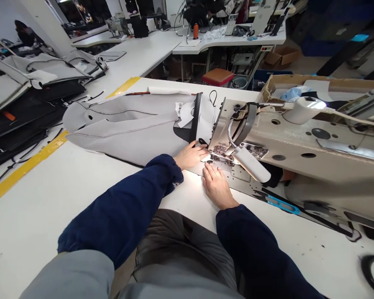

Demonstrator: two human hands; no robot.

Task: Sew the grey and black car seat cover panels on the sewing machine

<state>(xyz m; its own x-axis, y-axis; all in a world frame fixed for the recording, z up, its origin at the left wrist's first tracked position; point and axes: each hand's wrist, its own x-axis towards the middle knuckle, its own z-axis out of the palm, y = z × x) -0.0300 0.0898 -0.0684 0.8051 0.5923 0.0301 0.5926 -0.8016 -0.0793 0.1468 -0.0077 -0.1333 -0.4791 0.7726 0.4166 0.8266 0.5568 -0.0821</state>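
Grey cover (127, 124) spread over worktop (50, 199), right end at sewing machine (299, 141). Soft, floppy, prob slides easy; best pinned flat nr edge. My L hand (190, 154) presses it, fingers flat; R hand (216, 185) palm down, fingers together.

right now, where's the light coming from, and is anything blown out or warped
Head view: the white gooseneck lamp at the beige sewing machine throws a bright pool on the white table by the right hand; a second lamp head is blown out; the wide-angle lens bows the yellow tape line.
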